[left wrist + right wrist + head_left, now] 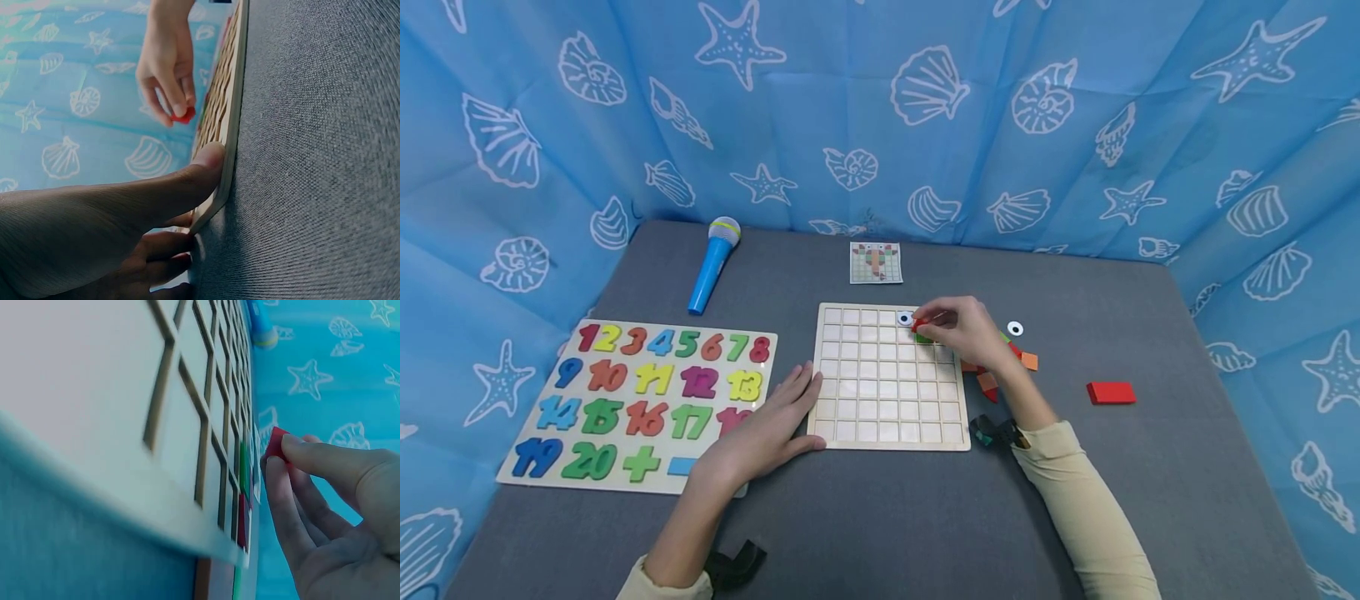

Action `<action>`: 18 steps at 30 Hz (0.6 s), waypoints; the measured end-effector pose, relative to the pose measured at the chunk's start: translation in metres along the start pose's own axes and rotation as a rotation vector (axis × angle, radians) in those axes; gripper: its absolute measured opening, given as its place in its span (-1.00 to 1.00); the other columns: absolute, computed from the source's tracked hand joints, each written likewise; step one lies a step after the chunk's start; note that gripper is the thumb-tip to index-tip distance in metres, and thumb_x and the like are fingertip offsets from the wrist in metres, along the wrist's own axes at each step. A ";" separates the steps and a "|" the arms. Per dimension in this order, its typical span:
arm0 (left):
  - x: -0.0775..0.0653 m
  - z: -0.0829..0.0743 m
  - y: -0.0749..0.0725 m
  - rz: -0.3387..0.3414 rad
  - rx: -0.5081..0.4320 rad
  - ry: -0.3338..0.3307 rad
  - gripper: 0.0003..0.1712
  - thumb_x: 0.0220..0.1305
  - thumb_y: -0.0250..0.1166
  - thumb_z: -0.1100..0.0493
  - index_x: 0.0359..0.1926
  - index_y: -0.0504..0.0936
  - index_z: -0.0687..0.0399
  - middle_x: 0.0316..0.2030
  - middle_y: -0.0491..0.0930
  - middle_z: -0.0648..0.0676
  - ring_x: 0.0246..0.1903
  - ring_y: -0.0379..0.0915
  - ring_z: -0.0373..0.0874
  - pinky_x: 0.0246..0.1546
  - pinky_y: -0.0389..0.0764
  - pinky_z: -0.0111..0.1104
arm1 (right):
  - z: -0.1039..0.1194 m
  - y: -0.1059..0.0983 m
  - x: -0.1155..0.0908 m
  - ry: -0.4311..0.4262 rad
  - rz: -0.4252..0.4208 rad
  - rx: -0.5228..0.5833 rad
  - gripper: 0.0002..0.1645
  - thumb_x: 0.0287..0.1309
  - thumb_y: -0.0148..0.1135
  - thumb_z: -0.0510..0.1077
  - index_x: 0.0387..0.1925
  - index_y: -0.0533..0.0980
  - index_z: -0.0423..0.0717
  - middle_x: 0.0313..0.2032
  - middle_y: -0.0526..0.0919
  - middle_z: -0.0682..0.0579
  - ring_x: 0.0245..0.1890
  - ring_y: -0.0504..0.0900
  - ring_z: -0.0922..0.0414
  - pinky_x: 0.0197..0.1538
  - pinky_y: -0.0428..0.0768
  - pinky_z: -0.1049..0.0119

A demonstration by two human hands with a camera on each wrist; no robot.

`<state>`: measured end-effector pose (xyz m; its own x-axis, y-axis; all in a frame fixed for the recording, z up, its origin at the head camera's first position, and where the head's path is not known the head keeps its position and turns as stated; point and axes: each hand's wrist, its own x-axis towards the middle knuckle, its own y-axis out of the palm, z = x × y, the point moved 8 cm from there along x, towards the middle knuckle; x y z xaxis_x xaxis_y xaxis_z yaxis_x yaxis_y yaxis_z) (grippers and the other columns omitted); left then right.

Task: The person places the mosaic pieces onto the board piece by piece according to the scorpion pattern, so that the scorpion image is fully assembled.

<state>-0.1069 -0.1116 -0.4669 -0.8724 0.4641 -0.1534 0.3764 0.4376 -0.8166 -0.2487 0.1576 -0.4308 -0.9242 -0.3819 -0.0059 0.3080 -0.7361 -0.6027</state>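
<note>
A square wooden grid board [887, 446] lies on the table, and my left hand [767, 425] rests against its left edge with the fingers extended. The left wrist view shows the thumb [209, 159] touching the board's rim. Over the board's upper right part, my right hand [962, 329] pinches a small red block [275, 444] between thumb and fingertips, held above the surface. Near it on the board are a round eye piece [905, 318] and a green piece [923, 338]. The right wrist view also shows a red piece [242, 519] in the grid.
Right of the board lie several orange and red pieces [987, 383], a second eye piece [1015, 328] and a red rectangular block [1111, 393]. A picture card [876, 263] lies behind the board. To the left are a number puzzle [655, 333] and a blue toy microphone [709, 271].
</note>
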 end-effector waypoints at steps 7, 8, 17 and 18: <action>0.003 0.008 0.006 0.010 -0.011 -0.026 0.19 0.32 0.53 -0.18 0.73 0.11 0.11 0.76 0.01 0.20 0.76 -0.10 0.23 0.62 0.31 0.17 | 0.012 0.015 0.010 -0.015 0.000 -0.060 -0.79 0.34 0.48 -0.27 -0.01 0.77 -0.19 -0.16 0.87 -0.14 -0.15 0.87 -0.02 -0.01 0.83 0.08; 0.004 0.010 0.007 0.006 -0.011 -0.026 0.19 0.31 0.54 -0.18 0.73 0.11 0.11 0.76 0.01 0.19 0.76 -0.10 0.22 0.62 0.31 0.16 | 0.013 0.016 0.011 -0.017 -0.001 -0.077 -0.80 0.34 0.49 -0.27 -0.03 0.77 -0.19 -0.17 0.87 -0.14 -0.16 0.86 -0.01 -0.02 0.83 0.07; 0.001 0.004 0.003 0.005 -0.012 -0.018 0.17 0.34 0.51 -0.19 0.73 0.11 0.12 0.76 0.02 0.21 0.75 -0.07 0.24 0.61 0.31 0.19 | 0.013 0.019 0.015 0.038 0.020 -0.162 -0.88 0.33 0.47 -0.27 -0.13 0.82 -0.14 -0.21 0.88 -0.09 -0.20 0.84 0.04 -0.05 0.82 0.09; 0.001 0.002 0.001 0.013 -0.009 -0.024 0.16 0.34 0.52 -0.17 0.73 0.12 0.14 0.76 0.02 0.22 0.75 -0.07 0.25 0.61 0.32 0.19 | 0.013 0.019 0.014 0.040 0.025 -0.166 -0.87 0.33 0.47 -0.27 -0.13 0.82 -0.15 -0.21 0.88 -0.10 -0.20 0.84 0.04 -0.05 0.82 0.08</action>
<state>-0.1074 -0.1121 -0.4692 -0.8746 0.4512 -0.1774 0.3905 0.4387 -0.8094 -0.2532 0.1306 -0.4320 -0.9261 -0.3736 -0.0522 0.2922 -0.6232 -0.7254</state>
